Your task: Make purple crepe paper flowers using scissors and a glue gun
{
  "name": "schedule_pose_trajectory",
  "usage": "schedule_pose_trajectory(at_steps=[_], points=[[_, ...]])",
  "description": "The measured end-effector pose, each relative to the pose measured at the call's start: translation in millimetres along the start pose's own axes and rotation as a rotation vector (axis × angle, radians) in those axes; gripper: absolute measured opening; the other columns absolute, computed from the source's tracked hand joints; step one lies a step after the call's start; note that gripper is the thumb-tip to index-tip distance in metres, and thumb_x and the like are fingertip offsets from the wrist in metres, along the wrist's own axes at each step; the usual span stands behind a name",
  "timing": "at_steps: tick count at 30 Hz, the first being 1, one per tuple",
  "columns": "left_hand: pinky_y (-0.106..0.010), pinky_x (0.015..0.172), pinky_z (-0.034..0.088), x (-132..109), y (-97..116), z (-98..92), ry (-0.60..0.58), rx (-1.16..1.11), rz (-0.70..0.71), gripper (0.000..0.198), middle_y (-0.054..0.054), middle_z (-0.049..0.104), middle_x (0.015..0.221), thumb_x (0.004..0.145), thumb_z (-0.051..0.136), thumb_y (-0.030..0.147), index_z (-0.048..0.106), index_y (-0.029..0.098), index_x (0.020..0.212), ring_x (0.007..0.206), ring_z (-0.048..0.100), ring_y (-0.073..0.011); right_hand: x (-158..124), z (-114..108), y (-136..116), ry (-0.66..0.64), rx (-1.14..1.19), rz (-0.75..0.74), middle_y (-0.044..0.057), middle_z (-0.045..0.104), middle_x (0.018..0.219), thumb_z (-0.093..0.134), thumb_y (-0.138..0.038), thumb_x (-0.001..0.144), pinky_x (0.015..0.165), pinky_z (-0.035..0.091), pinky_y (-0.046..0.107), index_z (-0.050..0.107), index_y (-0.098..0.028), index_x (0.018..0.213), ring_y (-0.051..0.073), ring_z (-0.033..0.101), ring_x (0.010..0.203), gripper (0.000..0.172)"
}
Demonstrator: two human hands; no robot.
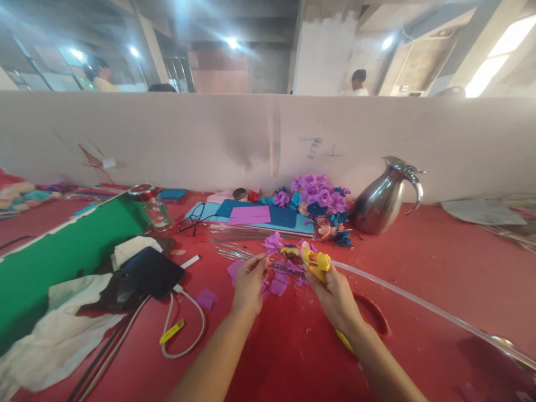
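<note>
My right hand [340, 298] is wrapped round the handle of a yellow hot glue gun [307, 257], whose nozzle points left. A long translucent glue stick [402, 298] runs out of its back toward the right edge. My left hand [250, 282] pinches a small purple paper flower [273, 242] low down, close to the nozzle. Whether nozzle and flower touch, I cannot tell. Purple paper pieces [279, 283] lie beneath both hands. Behind them are thin wire stems [234, 252] and a cluster of finished purple paper flowers [318, 192].
A steel jug [379, 198] stands at the back right before a pale partition [188, 139]. Eyeglasses [196, 219], a glass jar [156, 209] and coloured paper sheets [250, 215] lie behind. Left are a phone [154, 272], white cable [203, 329] and green board [84, 257].
</note>
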State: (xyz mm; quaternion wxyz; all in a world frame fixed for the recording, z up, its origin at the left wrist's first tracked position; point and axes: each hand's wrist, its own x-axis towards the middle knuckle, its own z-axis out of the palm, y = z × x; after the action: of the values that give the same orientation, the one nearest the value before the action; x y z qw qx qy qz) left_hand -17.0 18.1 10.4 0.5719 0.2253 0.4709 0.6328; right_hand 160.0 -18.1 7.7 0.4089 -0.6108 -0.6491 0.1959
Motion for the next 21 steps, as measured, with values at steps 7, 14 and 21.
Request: schedule_pose_trajectory(at_steps=[7, 14, 21], points=[[-0.017, 0.053, 0.042, 0.0, 1.2, 0.0, 0.027, 0.006, -0.023, 0.024, 0.001, 0.065, 0.062, 0.046, 0.083, 0.022, 0.073, 0.016, 0.067, 0.053, 0.055, -0.0061, -0.5, 0.2, 0.5, -0.06, -0.061, 0.026, 0.007, 0.069, 0.073, 0.043, -0.048, 0.087, 0.061, 0.042, 0.029, 0.053, -0.022, 0.085, 0.025, 0.064, 0.069, 0.028], [-0.017, 0.049, 0.037, -2.9, 1.9, 3.6, -0.022, -0.018, -0.041, 0.025, 0.001, 0.062, 0.058, 0.043, 0.085, 0.021, 0.074, 0.015, 0.064, 0.05, 0.051, -0.0054, -1.6, 1.8, -0.4, -0.016, -0.043, -0.004, 0.007, 0.071, 0.076, 0.045, -0.045, 0.087, 0.061, 0.043, 0.028, 0.055, -0.022, 0.089, 0.024, 0.066, 0.069, 0.025], [-0.016, 0.046, 0.034, -5.5, 3.3, 6.3, -0.028, -0.021, -0.046, 0.027, 0.003, 0.059, 0.053, 0.04, 0.086, 0.023, 0.074, 0.015, 0.063, 0.047, 0.046, -0.0041, -1.9, 2.6, -0.2, -0.004, 0.002, -0.002, 0.008, 0.072, 0.08, 0.045, -0.046, 0.088, 0.064, 0.047, 0.03, 0.057, -0.02, 0.095, 0.027, 0.068, 0.075, 0.03]])
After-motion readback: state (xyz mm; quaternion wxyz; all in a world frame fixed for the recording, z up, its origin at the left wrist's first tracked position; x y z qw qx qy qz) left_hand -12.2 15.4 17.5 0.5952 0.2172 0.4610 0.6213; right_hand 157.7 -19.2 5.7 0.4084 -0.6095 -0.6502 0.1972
